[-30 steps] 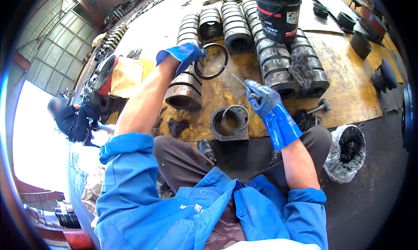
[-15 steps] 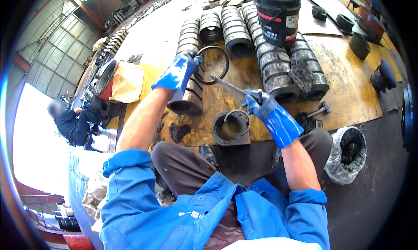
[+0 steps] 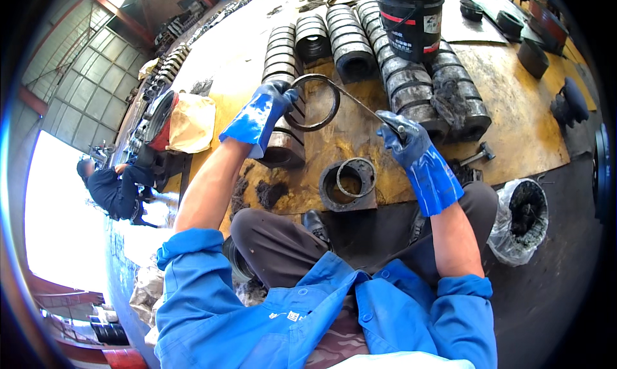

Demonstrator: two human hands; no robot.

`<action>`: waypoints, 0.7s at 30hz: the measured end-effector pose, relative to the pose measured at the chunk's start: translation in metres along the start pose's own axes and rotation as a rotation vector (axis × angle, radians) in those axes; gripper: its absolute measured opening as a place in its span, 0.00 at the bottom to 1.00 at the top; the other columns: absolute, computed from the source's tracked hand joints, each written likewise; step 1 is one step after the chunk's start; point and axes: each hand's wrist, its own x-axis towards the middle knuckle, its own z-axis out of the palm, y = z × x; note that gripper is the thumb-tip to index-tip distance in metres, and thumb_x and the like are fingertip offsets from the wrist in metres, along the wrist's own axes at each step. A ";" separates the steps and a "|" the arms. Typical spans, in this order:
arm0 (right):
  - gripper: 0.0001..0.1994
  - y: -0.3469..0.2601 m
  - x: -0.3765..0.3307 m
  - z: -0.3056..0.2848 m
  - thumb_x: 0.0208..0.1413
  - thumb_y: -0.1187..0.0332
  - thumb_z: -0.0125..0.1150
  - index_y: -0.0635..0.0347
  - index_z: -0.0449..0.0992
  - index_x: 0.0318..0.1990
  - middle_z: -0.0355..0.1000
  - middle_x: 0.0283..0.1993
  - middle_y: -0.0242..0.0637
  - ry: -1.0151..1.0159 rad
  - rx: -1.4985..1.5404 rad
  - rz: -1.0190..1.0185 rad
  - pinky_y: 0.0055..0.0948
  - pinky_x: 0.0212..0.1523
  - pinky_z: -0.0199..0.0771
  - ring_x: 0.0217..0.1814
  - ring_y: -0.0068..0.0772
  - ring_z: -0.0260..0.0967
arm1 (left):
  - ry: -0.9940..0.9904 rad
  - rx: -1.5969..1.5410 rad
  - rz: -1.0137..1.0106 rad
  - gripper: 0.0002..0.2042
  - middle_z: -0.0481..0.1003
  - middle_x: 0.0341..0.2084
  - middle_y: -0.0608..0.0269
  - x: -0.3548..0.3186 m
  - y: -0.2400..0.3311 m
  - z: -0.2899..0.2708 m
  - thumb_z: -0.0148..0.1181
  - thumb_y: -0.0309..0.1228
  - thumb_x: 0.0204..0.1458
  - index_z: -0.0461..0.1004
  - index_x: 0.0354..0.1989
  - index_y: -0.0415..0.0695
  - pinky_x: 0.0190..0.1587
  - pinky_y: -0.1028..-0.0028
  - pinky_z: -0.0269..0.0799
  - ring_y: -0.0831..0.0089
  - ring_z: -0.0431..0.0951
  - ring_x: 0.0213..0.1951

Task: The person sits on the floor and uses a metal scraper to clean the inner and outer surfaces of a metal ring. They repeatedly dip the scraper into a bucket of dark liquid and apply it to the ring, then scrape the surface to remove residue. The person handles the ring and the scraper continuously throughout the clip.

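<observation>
My left hand (image 3: 275, 99), in a blue rubber glove, grips the left side of a dark metal ring (image 3: 336, 108) held up above the board. My right hand (image 3: 408, 141), gloved the same way, is closed around a thin, long metal tool (image 3: 365, 105). The tool's far end meets the ring's upper right rim; whether it lies inside or on top I cannot tell. Below, between my feet, a short, thick-walled metal sleeve (image 3: 330, 195) stands on the board. A thinner ring (image 3: 341, 188) rests at its opening.
Rows of grooved metal cylinders (image 3: 352, 42) lie ahead, with a black bucket (image 3: 406, 23) on the right ones. A hammer (image 3: 477, 155) lies right, near a plastic-lined bin (image 3: 498, 240). Dark fibrous scraps (image 3: 271, 193) lie left of the sleeve. Another person (image 3: 112, 189) sits far left.
My right hand has moved slightly right and the tool now slants from the ring's upper right rim instead of its lower right. The ring remains in my left hand.
</observation>
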 end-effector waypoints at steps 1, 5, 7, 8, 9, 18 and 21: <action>0.13 0.006 -0.002 0.002 0.56 0.73 0.58 0.56 0.75 0.50 0.75 0.33 0.39 0.017 -0.025 -0.005 0.29 0.36 0.74 0.33 0.34 0.74 | -0.009 0.010 -0.035 0.14 0.75 0.24 0.66 0.001 0.004 0.002 0.61 0.37 0.56 0.78 0.41 0.36 0.32 0.74 0.69 0.79 0.71 0.26; 0.12 0.011 -0.001 0.002 0.57 0.70 0.57 0.56 0.75 0.49 0.75 0.35 0.40 0.026 -0.041 0.013 0.30 0.38 0.74 0.34 0.36 0.75 | 0.029 -0.030 -0.027 0.11 0.76 0.21 0.61 0.001 0.002 0.009 0.58 0.34 0.56 0.78 0.35 0.37 0.31 0.72 0.68 0.75 0.72 0.24; 0.13 0.015 -0.001 0.004 0.60 0.67 0.56 0.59 0.74 0.51 0.76 0.34 0.36 0.009 0.126 0.135 0.24 0.30 0.72 0.27 0.24 0.72 | 0.019 -0.214 -0.047 0.08 0.76 0.22 0.63 0.009 -0.004 0.013 0.58 0.29 0.55 0.78 0.35 0.37 0.28 0.75 0.67 0.78 0.72 0.23; 0.14 0.018 -0.004 0.006 0.61 0.66 0.55 0.60 0.74 0.52 0.77 0.31 0.32 0.002 0.237 0.215 0.20 0.24 0.71 0.22 0.17 0.69 | 0.017 -0.265 -0.051 0.07 0.76 0.23 0.63 0.011 -0.008 0.017 0.58 0.28 0.56 0.78 0.36 0.36 0.27 0.76 0.67 0.78 0.72 0.23; 0.14 0.013 -0.003 0.007 0.61 0.66 0.55 0.60 0.74 0.52 0.77 0.31 0.32 0.006 0.247 0.216 0.20 0.24 0.71 0.22 0.17 0.69 | 0.022 -0.313 -0.056 0.07 0.77 0.23 0.63 0.013 -0.011 0.018 0.57 0.27 0.56 0.78 0.36 0.36 0.27 0.76 0.67 0.78 0.72 0.23; 0.15 -0.001 -0.007 0.030 0.63 0.60 0.52 0.62 0.68 0.49 0.77 0.38 0.51 -0.002 1.010 1.022 0.29 0.19 0.72 0.20 0.29 0.70 | 0.162 -0.705 0.101 0.11 0.81 0.32 0.63 0.022 -0.025 0.034 0.57 0.34 0.58 0.78 0.40 0.38 0.30 0.82 0.69 0.80 0.77 0.29; 0.12 -0.001 -0.008 0.028 0.64 0.61 0.49 0.59 0.66 0.46 0.76 0.41 0.52 0.031 1.287 1.110 0.31 0.22 0.73 0.22 0.29 0.70 | 0.282 -0.796 0.129 0.11 0.80 0.33 0.63 0.024 -0.015 0.059 0.58 0.34 0.58 0.77 0.42 0.39 0.30 0.82 0.69 0.79 0.78 0.31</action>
